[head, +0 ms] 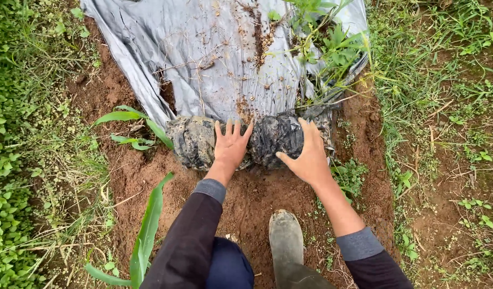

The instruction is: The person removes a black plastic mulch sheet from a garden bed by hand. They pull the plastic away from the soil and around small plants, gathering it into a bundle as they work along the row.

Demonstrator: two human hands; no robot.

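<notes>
A grey plastic sheet (214,48) lies over the soil bed, dirty with roots and crumbs of earth. Its near end is rolled into a muddy, dark roll (195,142) across the bed. My left hand (230,145) lies flat on the roll's middle, fingers spread. On the right part of the roll rests my right hand (309,155), palm down, thumb out to the left. Both sleeves are dark with grey cuffs.
My muddy rubber boot (286,241) stands on bare brown soil (246,198) just behind the roll. Weeds (332,48) grow through the sheet at the upper right. Long green leaves (147,230) lie at the left. Grass borders both sides.
</notes>
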